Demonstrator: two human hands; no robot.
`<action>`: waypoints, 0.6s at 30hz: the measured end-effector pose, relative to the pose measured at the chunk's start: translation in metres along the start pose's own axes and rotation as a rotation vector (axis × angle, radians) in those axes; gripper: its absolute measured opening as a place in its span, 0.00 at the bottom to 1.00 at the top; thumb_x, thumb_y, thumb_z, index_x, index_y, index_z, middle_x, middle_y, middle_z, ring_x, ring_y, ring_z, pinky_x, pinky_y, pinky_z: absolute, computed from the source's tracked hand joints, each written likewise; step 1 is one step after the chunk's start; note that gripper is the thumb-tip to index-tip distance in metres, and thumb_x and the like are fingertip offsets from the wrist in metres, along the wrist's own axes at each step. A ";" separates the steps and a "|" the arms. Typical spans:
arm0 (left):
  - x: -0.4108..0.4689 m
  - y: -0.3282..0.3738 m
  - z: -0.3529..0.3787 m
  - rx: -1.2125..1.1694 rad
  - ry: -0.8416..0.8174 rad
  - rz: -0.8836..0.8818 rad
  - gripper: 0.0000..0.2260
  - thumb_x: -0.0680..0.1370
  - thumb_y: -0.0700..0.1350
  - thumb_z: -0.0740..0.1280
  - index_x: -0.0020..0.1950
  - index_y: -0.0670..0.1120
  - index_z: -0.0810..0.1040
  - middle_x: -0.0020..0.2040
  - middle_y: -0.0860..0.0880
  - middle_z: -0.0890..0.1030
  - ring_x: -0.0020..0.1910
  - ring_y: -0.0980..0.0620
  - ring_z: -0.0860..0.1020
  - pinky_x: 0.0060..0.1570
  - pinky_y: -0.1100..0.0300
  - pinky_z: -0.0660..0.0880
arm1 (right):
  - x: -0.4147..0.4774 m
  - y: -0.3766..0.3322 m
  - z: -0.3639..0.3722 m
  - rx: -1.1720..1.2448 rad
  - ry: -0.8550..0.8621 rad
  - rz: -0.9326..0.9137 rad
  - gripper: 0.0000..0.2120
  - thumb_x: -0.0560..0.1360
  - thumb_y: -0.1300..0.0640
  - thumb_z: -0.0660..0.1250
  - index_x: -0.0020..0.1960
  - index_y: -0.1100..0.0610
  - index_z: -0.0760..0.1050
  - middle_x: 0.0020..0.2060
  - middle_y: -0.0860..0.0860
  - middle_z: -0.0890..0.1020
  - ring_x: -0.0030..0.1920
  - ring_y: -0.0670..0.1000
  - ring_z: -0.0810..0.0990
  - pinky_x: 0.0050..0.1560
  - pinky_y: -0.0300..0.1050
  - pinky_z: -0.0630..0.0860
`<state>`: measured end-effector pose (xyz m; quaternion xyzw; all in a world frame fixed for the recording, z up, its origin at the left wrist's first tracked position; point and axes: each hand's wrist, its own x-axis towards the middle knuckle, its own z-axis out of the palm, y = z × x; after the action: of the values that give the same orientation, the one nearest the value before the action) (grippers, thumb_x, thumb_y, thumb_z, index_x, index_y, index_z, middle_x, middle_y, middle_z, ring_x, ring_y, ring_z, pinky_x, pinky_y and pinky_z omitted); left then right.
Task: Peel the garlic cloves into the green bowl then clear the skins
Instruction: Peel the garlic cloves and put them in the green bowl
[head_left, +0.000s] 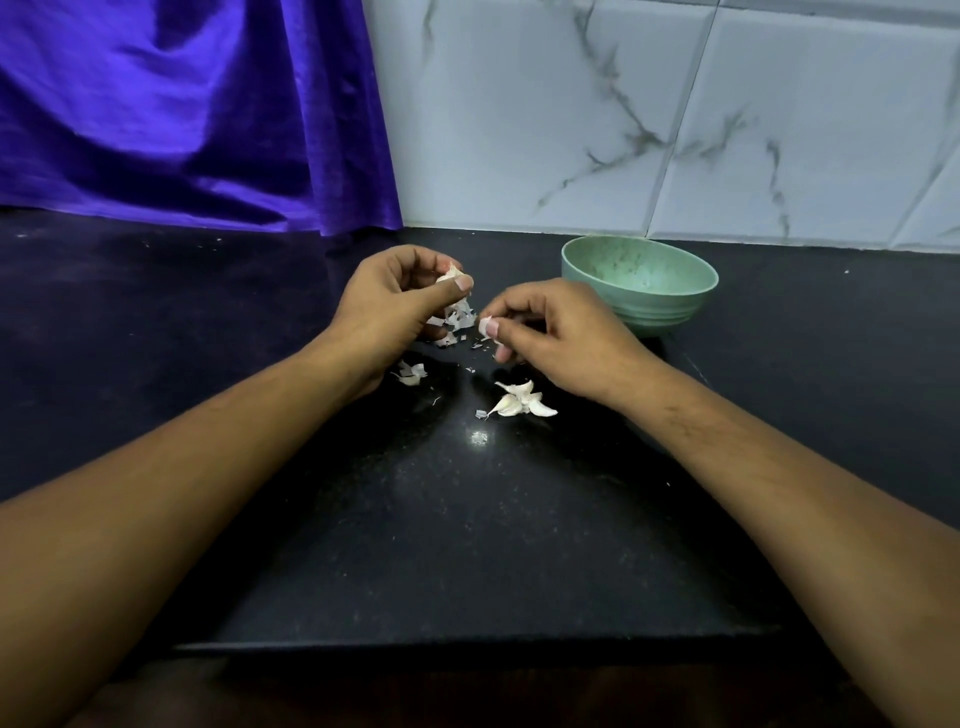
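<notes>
My left hand (400, 301) grips a garlic clove (451, 274) between thumb and curled fingers, with torn papery skin (460, 316) hanging below it. My right hand (550, 332) pinches a small strip of skin (485, 326) just right of the clove. A few unpeeled cloves (522, 401) lie on the black counter beneath my right wrist. Loose skin scraps (412, 372) lie under my left hand. The green bowl (639, 283) stands behind and to the right of my right hand; what it holds is not visible.
The black stone counter (467, 519) ends at a front edge near the bottom of the view. A purple cloth (182, 114) hangs at the back left. White marble tiles (675, 114) form the wall behind the bowl.
</notes>
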<state>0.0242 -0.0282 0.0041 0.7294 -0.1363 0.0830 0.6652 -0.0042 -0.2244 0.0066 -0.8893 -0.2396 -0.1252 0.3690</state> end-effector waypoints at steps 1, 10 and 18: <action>0.000 0.000 -0.001 -0.001 0.009 0.002 0.12 0.78 0.42 0.75 0.59 0.38 0.81 0.45 0.46 0.82 0.39 0.57 0.80 0.38 0.62 0.81 | 0.002 0.003 0.000 -0.004 0.016 0.010 0.04 0.81 0.58 0.70 0.53 0.54 0.84 0.36 0.48 0.86 0.37 0.41 0.84 0.45 0.41 0.81; 0.002 0.000 -0.003 -0.033 0.052 0.001 0.12 0.78 0.41 0.75 0.59 0.39 0.81 0.43 0.49 0.82 0.38 0.57 0.79 0.37 0.63 0.80 | 0.004 0.002 -0.003 -0.052 0.141 0.052 0.07 0.81 0.55 0.69 0.50 0.56 0.86 0.40 0.43 0.86 0.41 0.37 0.82 0.43 0.34 0.75; 0.012 -0.001 -0.010 -0.143 0.120 -0.088 0.09 0.78 0.44 0.75 0.55 0.42 0.83 0.45 0.48 0.82 0.42 0.52 0.78 0.39 0.61 0.80 | -0.001 -0.014 0.008 -0.106 -0.055 -0.123 0.26 0.82 0.41 0.56 0.53 0.62 0.82 0.47 0.57 0.84 0.50 0.56 0.82 0.53 0.57 0.77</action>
<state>0.0365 -0.0192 0.0076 0.6789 -0.0698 0.0872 0.7257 -0.0123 -0.2106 0.0088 -0.8942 -0.2969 -0.1358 0.3063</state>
